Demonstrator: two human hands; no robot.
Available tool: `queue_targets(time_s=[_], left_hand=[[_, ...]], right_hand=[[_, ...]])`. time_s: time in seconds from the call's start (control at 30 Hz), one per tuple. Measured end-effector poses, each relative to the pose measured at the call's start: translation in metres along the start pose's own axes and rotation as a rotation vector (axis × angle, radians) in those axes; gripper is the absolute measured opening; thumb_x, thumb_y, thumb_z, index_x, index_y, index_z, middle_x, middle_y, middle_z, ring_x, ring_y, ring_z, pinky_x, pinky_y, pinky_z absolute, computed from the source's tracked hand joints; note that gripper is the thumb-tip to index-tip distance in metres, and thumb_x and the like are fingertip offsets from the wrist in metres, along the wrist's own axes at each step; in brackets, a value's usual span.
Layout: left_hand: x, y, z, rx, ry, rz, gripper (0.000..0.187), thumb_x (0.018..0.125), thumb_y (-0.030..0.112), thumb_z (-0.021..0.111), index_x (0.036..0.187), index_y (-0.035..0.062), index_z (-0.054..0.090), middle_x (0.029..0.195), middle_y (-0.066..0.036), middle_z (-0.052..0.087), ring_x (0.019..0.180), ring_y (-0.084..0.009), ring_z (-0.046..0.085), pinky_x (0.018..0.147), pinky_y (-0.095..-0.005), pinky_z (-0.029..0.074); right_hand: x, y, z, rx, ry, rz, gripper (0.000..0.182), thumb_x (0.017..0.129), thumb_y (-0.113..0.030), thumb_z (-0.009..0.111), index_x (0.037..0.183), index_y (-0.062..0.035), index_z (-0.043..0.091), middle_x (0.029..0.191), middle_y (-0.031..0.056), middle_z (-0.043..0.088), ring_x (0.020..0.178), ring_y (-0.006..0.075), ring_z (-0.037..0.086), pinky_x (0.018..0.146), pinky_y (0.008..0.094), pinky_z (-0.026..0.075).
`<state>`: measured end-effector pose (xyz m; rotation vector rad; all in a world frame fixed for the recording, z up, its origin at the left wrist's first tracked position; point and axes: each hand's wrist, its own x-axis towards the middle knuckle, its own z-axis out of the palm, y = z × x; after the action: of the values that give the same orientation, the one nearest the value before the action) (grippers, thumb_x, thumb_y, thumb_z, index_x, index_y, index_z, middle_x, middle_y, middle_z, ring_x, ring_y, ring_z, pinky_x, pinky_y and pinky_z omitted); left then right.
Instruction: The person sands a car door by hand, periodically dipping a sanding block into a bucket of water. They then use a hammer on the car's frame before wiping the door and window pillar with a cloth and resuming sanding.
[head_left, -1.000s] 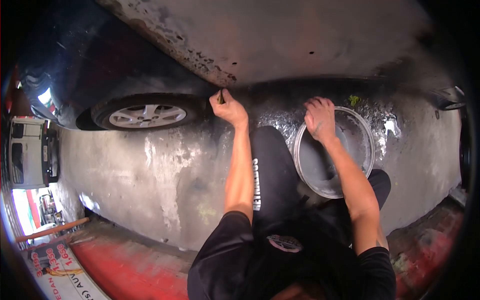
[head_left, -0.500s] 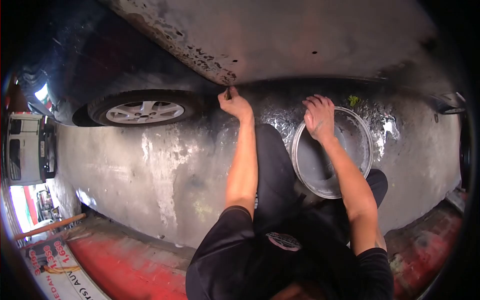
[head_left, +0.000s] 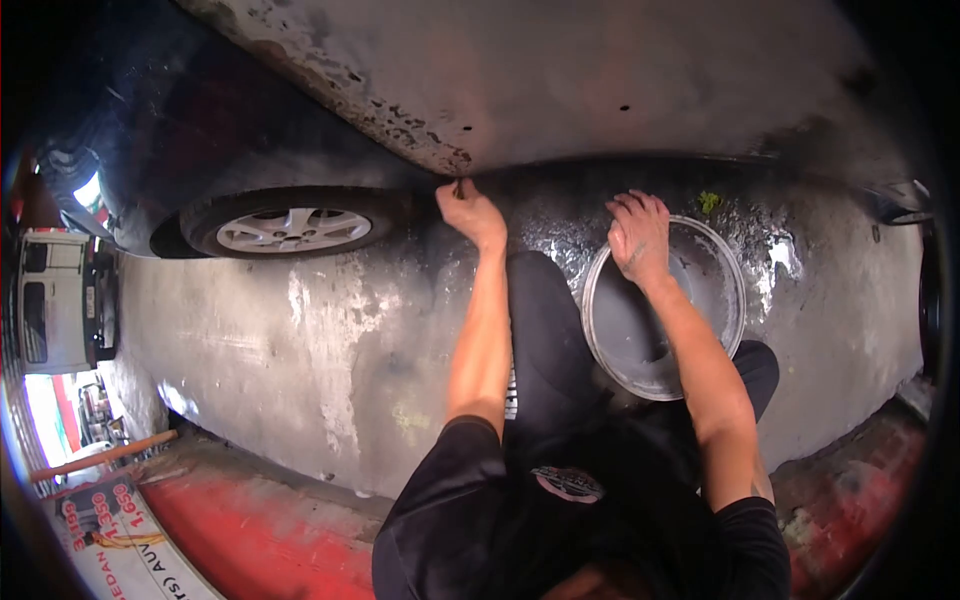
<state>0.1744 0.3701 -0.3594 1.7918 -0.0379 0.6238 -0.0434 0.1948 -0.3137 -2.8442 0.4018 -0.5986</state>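
My left hand [head_left: 472,214] is closed in a pinch right at the lower corner of a scuffed grey car panel [head_left: 560,70]. A small dark bit shows between thumb and fingers; I cannot tell what it is. Pitted, flaking paint runs along the panel's edge above that hand. My right hand [head_left: 640,238] lies over the upper left rim of a round grey basin [head_left: 738,275], its bent fingers slightly apart and reaching past the rim. The basin sits between my knees.
A car wheel [head_left: 295,232] under dark bodywork stands to the left. Wet concrete floor [head_left: 240,340] stretches around me, with a small green scrap [head_left: 710,203] beyond the basin. Behind lie a red-painted strip [head_left: 260,530] and a printed price sign [head_left: 120,540]. A white vehicle [head_left: 55,300] is far left.
The view has shifted slightly, so the wheel and panel sit a little differently. Both hands keep nearly the same places and poses.
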Motion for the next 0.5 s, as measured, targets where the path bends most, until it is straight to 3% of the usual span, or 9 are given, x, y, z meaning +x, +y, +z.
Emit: queue_targets(time_s=[0.07, 0.13, 0.3, 0.47, 0.5], left_hand=[[0.020, 0.027, -0.018, -0.099, 0.040, -0.037, 0.010, 0.092, -0.005, 0.070, 0.096, -0.0087, 0.062, 0.091, -0.021, 0.067, 0.086, -0.0326, 0.066, 0.083, -0.0435, 0.051], [0.028, 0.028, -0.032, 0.078, 0.015, 0.194, 0.011, 0.092, -0.005, 0.070, 0.098, -0.0085, 0.061, 0.090, -0.020, 0.064, 0.082, -0.0363, 0.063, 0.079, -0.0459, 0.051], [0.036, 0.034, -0.037, 0.006, 0.023, 0.289, 0.015, 0.089, -0.008, 0.072, 0.098, -0.0061, 0.059, 0.096, -0.018, 0.061, 0.083, -0.0345, 0.061, 0.075, -0.0437, 0.050], [0.105, 0.124, -0.069, 0.021, 0.107, 0.519, 0.016, 0.088, -0.011, 0.072, 0.096, -0.0055, 0.058, 0.093, -0.018, 0.060, 0.080, -0.0319, 0.060, 0.073, -0.0417, 0.050], [0.117, 0.147, -0.075, 0.057, 0.093, 0.540, 0.018, 0.086, -0.012, 0.071, 0.094, -0.0051, 0.057, 0.092, -0.019, 0.059, 0.081, -0.0367, 0.060, 0.072, -0.0450, 0.049]], right_hand=[[0.003, 0.003, -0.001, 0.005, -0.007, 0.001, 0.040, 0.089, -0.023, 0.060, 0.122, -0.0064, 0.072, 0.131, 0.0119, 0.068, 0.134, 0.0338, 0.054, 0.118, 0.0525, 0.035], [0.003, -0.004, -0.004, -0.006, -0.014, 0.015, 0.040, 0.089, -0.022, 0.060, 0.123, -0.0064, 0.072, 0.131, 0.0121, 0.068, 0.135, 0.0341, 0.053, 0.119, 0.0525, 0.034], [0.004, -0.002, -0.001, 0.001, 0.005, -0.003, 0.041, 0.089, -0.023, 0.057, 0.124, -0.0073, 0.070, 0.133, 0.0124, 0.066, 0.135, 0.0346, 0.053, 0.118, 0.0527, 0.035], [0.000, -0.004, 0.001, -0.023, -0.051, 0.035, 0.042, 0.089, -0.024, 0.059, 0.127, -0.0092, 0.071, 0.135, 0.0102, 0.066, 0.140, 0.0322, 0.050, 0.122, 0.0519, 0.031], [-0.001, -0.005, 0.000, -0.017, -0.029, 0.021, 0.042, 0.089, -0.023, 0.059, 0.126, -0.0088, 0.072, 0.134, 0.0108, 0.067, 0.139, 0.0325, 0.051, 0.122, 0.0520, 0.031]])
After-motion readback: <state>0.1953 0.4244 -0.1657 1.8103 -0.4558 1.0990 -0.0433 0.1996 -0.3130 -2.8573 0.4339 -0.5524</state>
